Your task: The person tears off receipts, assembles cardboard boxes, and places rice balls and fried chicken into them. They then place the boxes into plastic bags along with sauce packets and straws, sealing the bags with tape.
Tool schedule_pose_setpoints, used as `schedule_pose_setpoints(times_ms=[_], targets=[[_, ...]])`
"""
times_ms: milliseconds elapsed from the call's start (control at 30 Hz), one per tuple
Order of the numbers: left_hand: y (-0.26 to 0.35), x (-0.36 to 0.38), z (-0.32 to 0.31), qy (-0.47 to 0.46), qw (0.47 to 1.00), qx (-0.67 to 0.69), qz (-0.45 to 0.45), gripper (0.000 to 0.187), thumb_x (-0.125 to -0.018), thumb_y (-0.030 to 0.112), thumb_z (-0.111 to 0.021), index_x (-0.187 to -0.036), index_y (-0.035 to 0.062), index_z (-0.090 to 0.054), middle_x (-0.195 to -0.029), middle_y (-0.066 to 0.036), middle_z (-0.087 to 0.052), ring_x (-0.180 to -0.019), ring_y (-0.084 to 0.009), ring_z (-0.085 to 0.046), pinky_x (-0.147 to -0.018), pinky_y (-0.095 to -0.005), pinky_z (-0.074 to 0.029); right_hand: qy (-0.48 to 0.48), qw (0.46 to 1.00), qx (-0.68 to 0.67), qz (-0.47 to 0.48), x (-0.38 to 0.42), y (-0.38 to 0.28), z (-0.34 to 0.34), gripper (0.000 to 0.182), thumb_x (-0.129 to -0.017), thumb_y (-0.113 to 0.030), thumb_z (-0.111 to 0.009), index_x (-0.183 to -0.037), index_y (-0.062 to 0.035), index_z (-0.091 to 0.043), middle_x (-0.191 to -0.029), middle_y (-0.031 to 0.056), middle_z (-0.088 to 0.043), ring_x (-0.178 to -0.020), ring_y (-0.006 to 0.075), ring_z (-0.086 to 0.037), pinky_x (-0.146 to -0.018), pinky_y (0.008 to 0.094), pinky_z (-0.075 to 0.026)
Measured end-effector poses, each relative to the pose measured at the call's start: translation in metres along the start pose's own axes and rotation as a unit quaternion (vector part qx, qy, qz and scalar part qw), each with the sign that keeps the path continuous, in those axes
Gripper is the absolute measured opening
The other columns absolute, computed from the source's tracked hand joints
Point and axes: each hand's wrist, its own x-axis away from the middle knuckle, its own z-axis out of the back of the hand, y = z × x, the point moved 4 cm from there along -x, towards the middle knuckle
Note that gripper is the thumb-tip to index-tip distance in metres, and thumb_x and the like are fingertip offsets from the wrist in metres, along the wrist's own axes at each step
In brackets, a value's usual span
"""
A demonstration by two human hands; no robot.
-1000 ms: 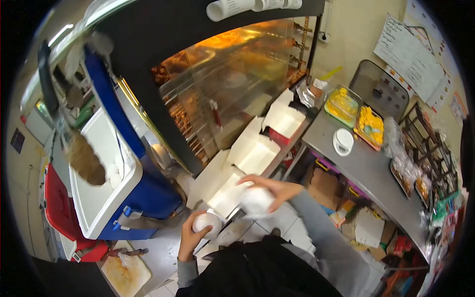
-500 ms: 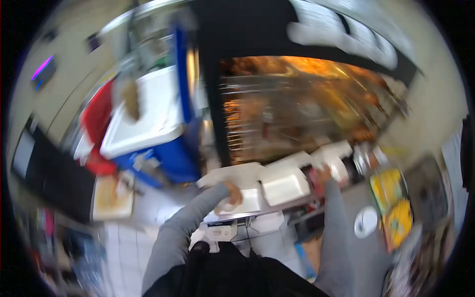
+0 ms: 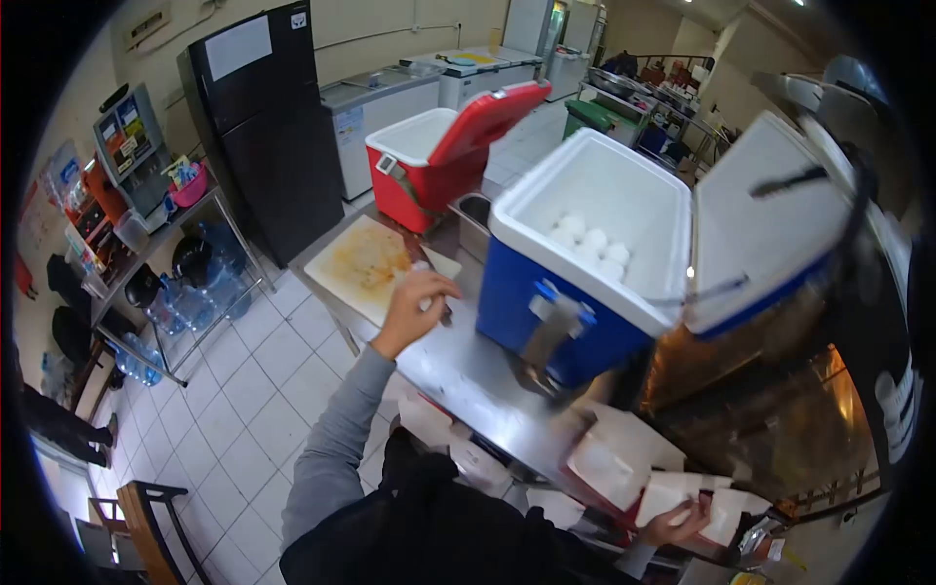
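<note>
Left hand [image 3: 417, 310], half-curled, near cutting board [image 3: 336, 265]; right hand [image 3: 677, 525] at white box [image 3: 671, 493]; grips unclear. Light contact should avoid crushing.

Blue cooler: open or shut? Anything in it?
Open, and not empty. The blue cooler has its lid swung back to the side, and rounded white bundles sit low inside.

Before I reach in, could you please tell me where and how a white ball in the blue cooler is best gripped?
Probably take a ball around its rounded sides, from above: the cooler walls it in, and the lid stands open.
</note>
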Motion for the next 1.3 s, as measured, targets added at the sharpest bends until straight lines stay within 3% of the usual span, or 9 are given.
schedule_pose_setpoints(times_ms=[200, 300, 500, 600, 733, 900, 1033, 1133, 1300], targets=[[-0.213, -0.119, 0.085, 0.098, 0.99, -0.1, 0.024, 0.02, -0.079, 0.0, -0.053, -0.091, 0.0048, -0.067, -0.098, -0.006, -0.067, -0.095, -0.0269, -0.06, -0.094, -0.0396, -0.039, -0.304, 0.926, -0.209, 0.084, 0.094, -0.311, -0.174, 0.005, -0.071, -0.009, -0.064, -0.075, -0.0097, -0.062, -0.097, 0.0132, -0.06, -0.088, 0.0289, -0.056, -0.079, 0.0446, -0.038], [-0.288, -0.175, 0.083, 0.115, 0.973, -0.2, -0.026, 0.02, -0.083, 0.006, -0.053, -0.099, 0.0057, -0.066, -0.104, -0.003, -0.065, -0.099, -0.0272, -0.058, -0.099, -0.0444, -0.034, -0.572, 0.791, -0.135, 0.173, 0.166, -0.35, -0.239, 0.073, -0.082, -0.045, -0.062, -0.139, -0.0072, -0.036, -0.14, 0.0248, -0.035, -0.128, 0.0414, -0.033, -0.098, 0.0596, -0.024], [-0.367, -0.19, 0.063, -0.051, 0.992, -0.111, -0.002, 0.013, -0.083, 0.012, -0.049, -0.084, 0.0067, -0.06, -0.084, -0.008, -0.058, -0.089, -0.0261, -0.054, -0.096, -0.0449, -0.032, -0.423, 0.884, 0.166, 0.109, 0.239, -0.335, -0.262, 0.041, -0.089, -0.032, -0.048, -0.129, -0.0223, -0.05, -0.132, 0.0179, -0.047, -0.121, 0.0373, -0.044, -0.099, 0.0624, -0.022], [-0.369, -0.184, 0.061, -0.033, 0.993, -0.111, 0.02, 0.015, -0.081, 0.013, -0.047, -0.084, 0.0057, -0.059, -0.083, -0.009, -0.056, -0.087, -0.0265, -0.053, -0.095, -0.0456, -0.03, -0.357, 0.928, 0.051, 0.09, 0.284, -0.291, -0.26, 0.045, -0.088, -0.033, -0.053, -0.131, -0.0224, -0.048, -0.132, 0.0186, -0.048, -0.123, 0.032, -0.045, -0.1, 0.065, -0.02], [-0.383, -0.174, 0.051, 0.007, 0.991, -0.131, -0.006, 0.015, -0.075, 0.014, -0.049, -0.084, 0.0069, -0.06, -0.085, -0.009, -0.057, -0.088, -0.0266, -0.053, -0.095, -0.0463, -0.03, -0.519, 0.853, 0.058, 0.017, 0.161, -0.385, -0.264, 0.028, -0.077, -0.029, -0.061, -0.103, -0.0202, -0.062, -0.118, 0.0135, -0.054, -0.111, 0.0328, -0.049, -0.097, 0.0635, -0.022], [-0.41, -0.16, 0.039, 0.067, 0.981, -0.158, -0.088, 0.044, -0.095, 0.035, -0.03, -0.082, 0.0031, -0.059, -0.083, -0.014, -0.056, -0.083, -0.0321, -0.052, -0.091, -0.0483, -0.033, -0.531, 0.846, 0.051, 0.004, 0.164, -0.384, -0.251, 0.034, -0.082, -0.037, -0.056, -0.112, -0.021, -0.058, -0.121, 0.0118, -0.051, -0.117, 0.0312, -0.045, -0.095, 0.0696, -0.018], [-0.413, -0.169, 0.043, -0.012, 0.981, -0.171, -0.089, 0.045, -0.097, 0.033, -0.031, -0.084, -0.0023, -0.057, -0.086, -0.017, -0.056, -0.083, -0.0325, -0.052, -0.083, -0.0429, -0.036, -0.4, 0.91, 0.109, 0.018, 0.193, -0.313, -0.244, 0.024, -0.082, -0.03, -0.063, -0.103, -0.0186, -0.061, -0.085, 0.0085, -0.06, -0.084, 0.0242, -0.061, -0.074, 0.0439, -0.047], [-0.361, -0.178, 0.04, 0.057, 0.973, -0.188, -0.122, 0.042, -0.096, 0.031, -0.032, -0.085, -0.0024, -0.056, -0.086, -0.017, -0.056, -0.084, -0.0315, -0.052, -0.084, -0.0425, -0.037, -0.128, 0.964, 0.221, -0.073, 0.065, -0.299, -0.152, 0.021, -0.071, -0.029, -0.075, -0.061, -0.0153, -0.061, -0.048, 0.0044, -0.051, -0.036, 0.0215, -0.047, -0.034, 0.035, -0.036], [-0.172, -0.181, 0.038, 0.354, 0.929, 0.043, -0.104, 0.037, -0.095, 0.027, -0.035, -0.087, -0.0027, -0.054, -0.087, -0.017, -0.056, -0.084, -0.0298, -0.053, -0.084, -0.0417, -0.038, 0.212, 0.966, 0.143, -0.039, -0.2, -0.294, 0.016, 0.009, -0.084, -0.005, -0.064, -0.087, 0.0012, -0.059, -0.064, 0.0068, -0.055, -0.058, 0.0128, -0.053, -0.056, 0.0273, -0.044]])
